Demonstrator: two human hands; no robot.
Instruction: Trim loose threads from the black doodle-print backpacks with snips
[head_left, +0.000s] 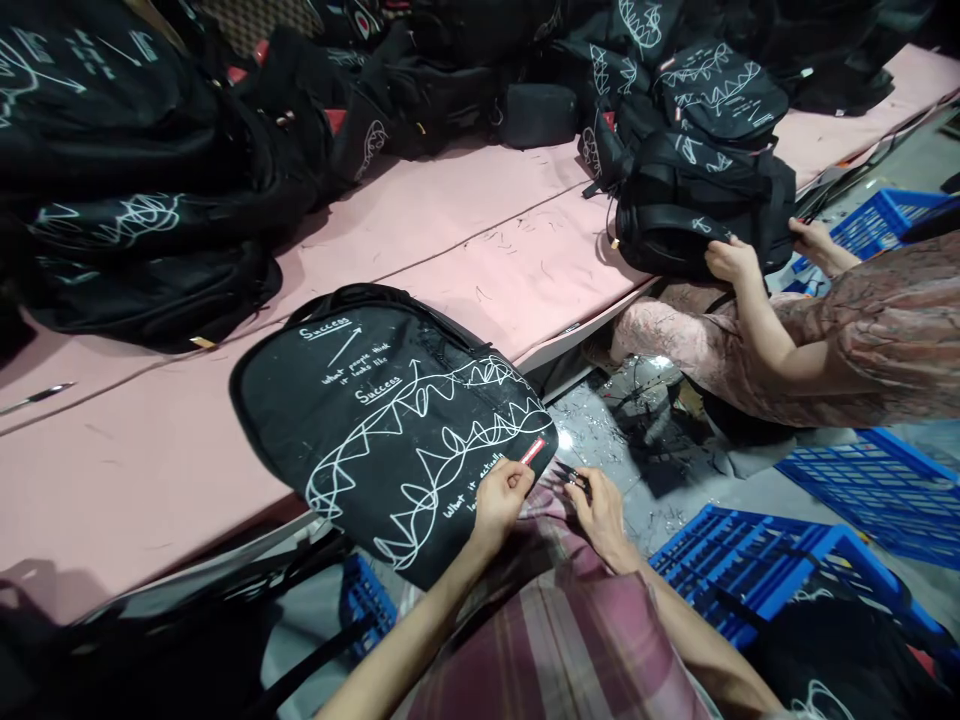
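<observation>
A black backpack [300,400] with white scribbled lines and the word "Success" lies across the table edge and hangs over toward my lap. My left hand [499,505] is closed in a pinch at its near right edge, beside a small red label [533,450]. What the fingertips hold, apart from the bag's edge, is too small to make out. My right hand [600,508] is closed around small dark thread snips [571,476], their tips pointing left toward the bag's edge and the label.
A co-worker's hands [731,262] handle another black bag [675,215] at the right. Black printed backpacks [135,220] are piled along the back of the pink table [150,480]. Thread scraps lie there, with a pen-like tool [37,397] at left. Blue crates [739,560] stand on the floor.
</observation>
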